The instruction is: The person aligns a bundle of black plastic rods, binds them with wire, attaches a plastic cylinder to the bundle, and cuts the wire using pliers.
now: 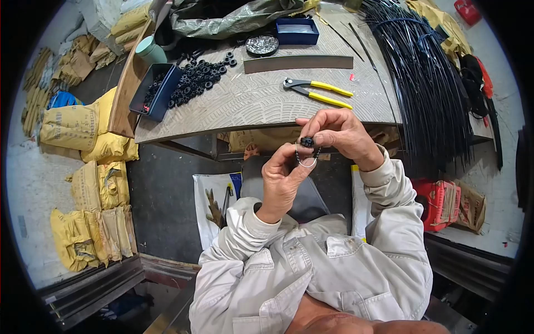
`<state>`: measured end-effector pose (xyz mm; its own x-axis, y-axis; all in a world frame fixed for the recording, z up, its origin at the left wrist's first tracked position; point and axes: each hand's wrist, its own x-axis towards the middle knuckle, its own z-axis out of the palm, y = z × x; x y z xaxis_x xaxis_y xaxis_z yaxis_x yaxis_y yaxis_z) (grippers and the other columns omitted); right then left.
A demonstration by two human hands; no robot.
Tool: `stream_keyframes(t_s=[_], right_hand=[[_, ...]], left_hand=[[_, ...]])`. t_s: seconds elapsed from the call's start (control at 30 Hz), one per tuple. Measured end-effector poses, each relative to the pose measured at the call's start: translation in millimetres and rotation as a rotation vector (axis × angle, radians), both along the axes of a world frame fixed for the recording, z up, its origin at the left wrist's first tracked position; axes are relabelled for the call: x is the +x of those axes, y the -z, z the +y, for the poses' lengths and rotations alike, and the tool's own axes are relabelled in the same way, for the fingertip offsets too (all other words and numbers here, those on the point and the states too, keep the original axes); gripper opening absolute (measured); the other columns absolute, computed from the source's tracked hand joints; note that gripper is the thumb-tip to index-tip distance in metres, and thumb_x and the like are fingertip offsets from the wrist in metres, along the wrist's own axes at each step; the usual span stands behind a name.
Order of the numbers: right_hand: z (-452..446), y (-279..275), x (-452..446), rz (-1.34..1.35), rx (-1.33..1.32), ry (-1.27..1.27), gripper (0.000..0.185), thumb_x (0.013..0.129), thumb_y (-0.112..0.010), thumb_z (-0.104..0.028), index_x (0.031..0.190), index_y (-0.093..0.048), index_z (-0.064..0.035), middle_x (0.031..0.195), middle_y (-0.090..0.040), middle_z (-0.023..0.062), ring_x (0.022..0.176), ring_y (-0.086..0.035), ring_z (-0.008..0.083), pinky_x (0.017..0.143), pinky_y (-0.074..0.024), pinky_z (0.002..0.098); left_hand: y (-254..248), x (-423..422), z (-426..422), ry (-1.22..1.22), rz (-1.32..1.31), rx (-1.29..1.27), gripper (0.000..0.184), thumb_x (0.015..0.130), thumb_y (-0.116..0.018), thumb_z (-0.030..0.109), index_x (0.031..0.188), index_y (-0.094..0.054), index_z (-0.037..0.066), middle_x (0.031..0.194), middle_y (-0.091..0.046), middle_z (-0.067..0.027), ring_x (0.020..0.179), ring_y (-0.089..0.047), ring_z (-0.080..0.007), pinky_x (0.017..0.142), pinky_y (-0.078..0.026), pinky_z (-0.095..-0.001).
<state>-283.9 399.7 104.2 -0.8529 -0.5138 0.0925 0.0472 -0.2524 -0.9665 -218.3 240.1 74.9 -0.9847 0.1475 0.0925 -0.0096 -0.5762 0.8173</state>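
Both hands meet just off the table's front edge. My left hand (283, 181) is closed, its thumb and fingers pinching a thin ring (306, 163) with small black beads and a pale lower part. My right hand (342, 136) holds a small black ribbed part (307, 142) at the top of that ring, between thumb and fingers. Beyond the hands, yellow-handled pliers (317, 92) lie on the table (222, 114) with their jaws to the left. Many small black round parts (197, 78) are heaped at the table's left.
A blue bin (157, 92) and a green cup (151, 51) stand at the left. A metal strip (297, 63), a round dish (262, 45) and a blue box (297, 32) lie farther back. Long black strands (417, 83) cover the right side. Yellow sacks (69, 128) lie left.
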Motion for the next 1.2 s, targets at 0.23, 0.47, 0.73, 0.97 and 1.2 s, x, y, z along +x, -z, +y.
stream_keyframes(t_s=[0.23,0.47,0.73,0.97,1.2], right_hand=[[9,-14,-2,0.37,0.201,-0.02,0.012,0.078,-0.068,-0.017,0.081,-0.063,-0.0061,0.09,-0.067,0.005,0.089,-0.061,0.014,0.107,-0.0204,0.0453],[-13,-23,0,0.544,0.41,0.121,0.012,0.075,-0.069,-0.015,0.073,-0.059,-0.0088,0.079,-0.066,0.0025,0.084,-0.062,0.0141,0.106,-0.0197,0.0454],[-33,-22,21,0.985,0.623,0.416,0.022,0.065,-0.077,-0.021,0.081,-0.065,-0.0121,0.078,-0.062,-0.0013,0.08,-0.059,0.0161,0.105,-0.0174,0.0455],[-35,-9,25,0.946,0.648,0.465,0.023,0.064,-0.073,-0.012,0.086,-0.065,-0.0129,0.079,-0.061,-0.0017,0.086,-0.057,0.0172,0.107,-0.0115,0.0465],[-31,-9,27,0.969,0.551,0.441,0.024,0.062,-0.072,-0.009,0.084,-0.065,-0.0148,0.079,-0.06,-0.0039,0.088,-0.056,0.0172,0.107,-0.0139,0.0471]], left_hand=[[5,-5,5,-0.044,0.015,0.006,0.015,0.08,-0.065,-0.001,0.093,-0.059,0.002,0.086,-0.054,0.0025,0.077,-0.048,-0.0035,0.069,-0.039,-0.0171],[9,-7,3,-0.087,-0.013,0.025,0.014,0.081,-0.063,-0.002,0.093,-0.057,0.001,0.085,-0.052,0.0038,0.076,-0.047,-0.0027,0.067,-0.039,-0.0161],[13,-4,-10,-0.133,-0.011,0.096,0.02,0.082,-0.062,-0.002,0.1,-0.055,0.002,0.089,-0.049,0.003,0.081,-0.048,-0.004,0.07,-0.04,-0.0172],[18,-4,-32,0.032,-0.075,0.206,0.024,0.083,-0.062,0.005,0.105,-0.055,-0.002,0.092,-0.051,0.0011,0.085,-0.049,-0.0061,0.074,-0.039,-0.0204],[29,-9,-43,0.115,-0.035,0.123,0.033,0.077,-0.07,0.007,0.105,-0.056,0.0,0.094,-0.058,-0.0015,0.077,-0.055,-0.0075,0.064,-0.047,-0.0212]])
